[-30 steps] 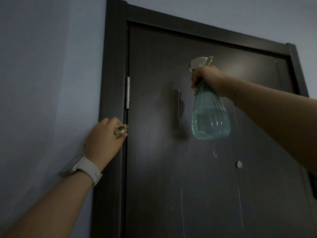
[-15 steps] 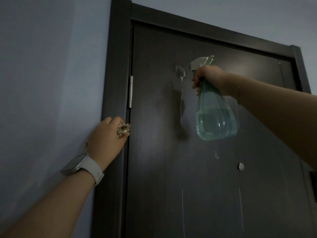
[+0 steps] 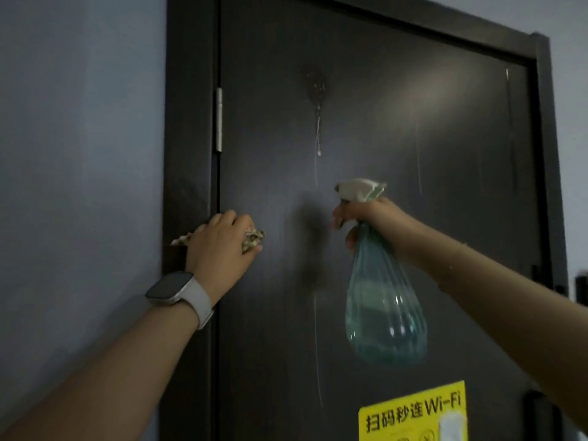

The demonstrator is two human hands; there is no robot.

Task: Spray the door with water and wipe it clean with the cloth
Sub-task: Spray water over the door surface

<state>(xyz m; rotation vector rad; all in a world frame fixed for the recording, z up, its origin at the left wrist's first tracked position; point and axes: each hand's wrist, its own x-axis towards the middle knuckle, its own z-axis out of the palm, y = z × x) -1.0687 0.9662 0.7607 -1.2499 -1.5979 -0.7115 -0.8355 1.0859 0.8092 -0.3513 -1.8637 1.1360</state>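
Since the earlier frame both hands had dropped lower: left hand [image 3: 219,246] clutched the cloth [image 3: 253,238] bunched against the door [image 3: 413,138]; right hand [image 3: 369,214] gripped the spray bottle [image 3: 385,313]. Fresh drips ran above; wiping seemingly remained.

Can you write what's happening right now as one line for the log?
left hand: grips cloth on door | right hand: holds spray bottle | wet drip: unwiped

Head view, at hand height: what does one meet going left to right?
wall → watch → left hand holding the cloth → right hand gripping the spray bottle → right door frame
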